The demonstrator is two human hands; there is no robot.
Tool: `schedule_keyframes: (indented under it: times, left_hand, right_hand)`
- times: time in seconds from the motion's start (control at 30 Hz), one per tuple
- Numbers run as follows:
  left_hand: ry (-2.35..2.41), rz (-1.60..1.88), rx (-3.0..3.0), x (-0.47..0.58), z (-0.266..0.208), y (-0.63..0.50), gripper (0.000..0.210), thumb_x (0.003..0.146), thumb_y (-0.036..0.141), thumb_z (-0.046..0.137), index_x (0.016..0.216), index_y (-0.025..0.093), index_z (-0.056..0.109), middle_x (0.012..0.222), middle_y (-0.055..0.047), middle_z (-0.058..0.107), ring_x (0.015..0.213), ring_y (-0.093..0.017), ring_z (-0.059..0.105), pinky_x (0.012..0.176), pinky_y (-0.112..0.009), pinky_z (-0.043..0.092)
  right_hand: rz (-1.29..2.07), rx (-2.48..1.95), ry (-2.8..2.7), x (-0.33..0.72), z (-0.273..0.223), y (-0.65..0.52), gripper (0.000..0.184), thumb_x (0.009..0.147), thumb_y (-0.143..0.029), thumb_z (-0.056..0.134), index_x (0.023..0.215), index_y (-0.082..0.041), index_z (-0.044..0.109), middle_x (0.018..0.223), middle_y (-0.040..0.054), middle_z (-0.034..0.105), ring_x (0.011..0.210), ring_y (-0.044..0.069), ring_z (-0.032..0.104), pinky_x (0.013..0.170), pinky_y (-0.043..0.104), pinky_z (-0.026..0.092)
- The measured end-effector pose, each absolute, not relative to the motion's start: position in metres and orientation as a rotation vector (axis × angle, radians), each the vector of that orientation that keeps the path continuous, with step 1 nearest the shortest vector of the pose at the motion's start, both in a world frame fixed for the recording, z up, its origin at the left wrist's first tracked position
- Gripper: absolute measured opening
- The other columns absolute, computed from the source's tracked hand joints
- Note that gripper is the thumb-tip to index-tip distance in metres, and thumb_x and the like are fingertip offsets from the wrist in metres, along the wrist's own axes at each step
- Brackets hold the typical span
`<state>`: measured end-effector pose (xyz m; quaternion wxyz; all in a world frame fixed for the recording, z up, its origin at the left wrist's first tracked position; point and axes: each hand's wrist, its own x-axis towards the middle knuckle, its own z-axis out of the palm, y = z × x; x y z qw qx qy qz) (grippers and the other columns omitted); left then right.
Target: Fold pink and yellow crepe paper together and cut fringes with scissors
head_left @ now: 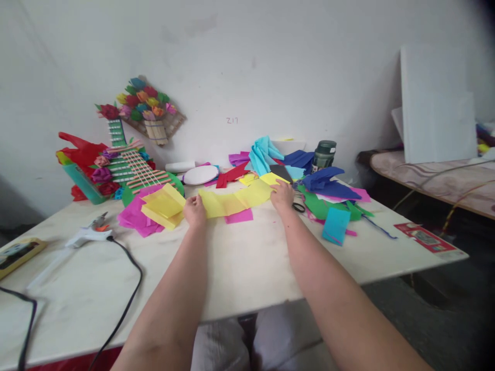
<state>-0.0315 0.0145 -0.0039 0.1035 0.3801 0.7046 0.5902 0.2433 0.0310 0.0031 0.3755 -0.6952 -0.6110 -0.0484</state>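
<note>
A long strip of yellow crepe paper [232, 202] stretches between my two hands, low over the table, with faint fold lines across it. My left hand [194, 210] pinches its left end, and my right hand [281, 195] grips it near the right end, where the paper folds over. Partly under the strip lies a pink paper square [238, 216]. Just left of my left hand, folded yellow paper pieces [164, 205] rest on a pile of magenta paper [139, 219]. Black scissor handles [298, 207] show beside my right wrist.
A white glue gun [89, 234] with a black cord lies on the left of the table [247, 268], near a yellow power strip [21, 255]. Paper-flower crafts [135, 170] stand behind. Coloured paper, a blue piece [336, 225] and a dark green bottle [324, 156] occupy the right.
</note>
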Motion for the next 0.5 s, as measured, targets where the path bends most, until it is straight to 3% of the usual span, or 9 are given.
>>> schedule_keyframes:
  times: [0.17, 0.3, 0.5]
  left_hand:
    - [2.099, 1.716, 1.125, -0.033, -0.005, 0.016, 0.021, 0.076, 0.035, 0.05, 0.072, 0.016, 0.059, 0.062, -0.005, 0.058, 0.063, -0.02, 0.056, 0.066, -0.032, 0.042]
    - [2.113, 1.721, 1.149, -0.034, -0.006, 0.016, 0.021, 0.077, 0.034, 0.049, 0.072, 0.016, 0.058, 0.063, -0.005, 0.058, 0.064, -0.02, 0.056, 0.067, -0.032, 0.041]
    - [2.101, 1.735, 1.149, -0.032, -0.008, 0.016, 0.023, 0.077, 0.037, 0.048, 0.075, 0.016, 0.058, 0.062, -0.004, 0.056, 0.06, -0.018, 0.053, 0.064, -0.03, 0.041]
  right_hand:
    - [-0.126, -1.925, -1.714, 0.242, -0.009, 0.033, 0.034, 0.079, -0.021, 0.043, 0.105, -0.019, 0.065, 0.132, 0.0073, 0.047, 0.126, 0.028, 0.028, 0.101, 0.049, 0.019]
    - [-0.073, -1.956, -1.543, 0.241, -0.004, 0.032, 0.046, 0.082, -0.025, 0.041, 0.125, -0.012, 0.048, 0.135, 0.0125, 0.042, 0.122, 0.028, 0.034, 0.1, 0.044, 0.023]
    - [-0.184, -1.825, -1.119, 0.244, 0.02, 0.023, 0.051, 0.082, -0.024, 0.037, 0.13, -0.008, 0.041, 0.136, 0.0164, 0.037, 0.113, 0.029, 0.04, 0.091, 0.043, 0.03]
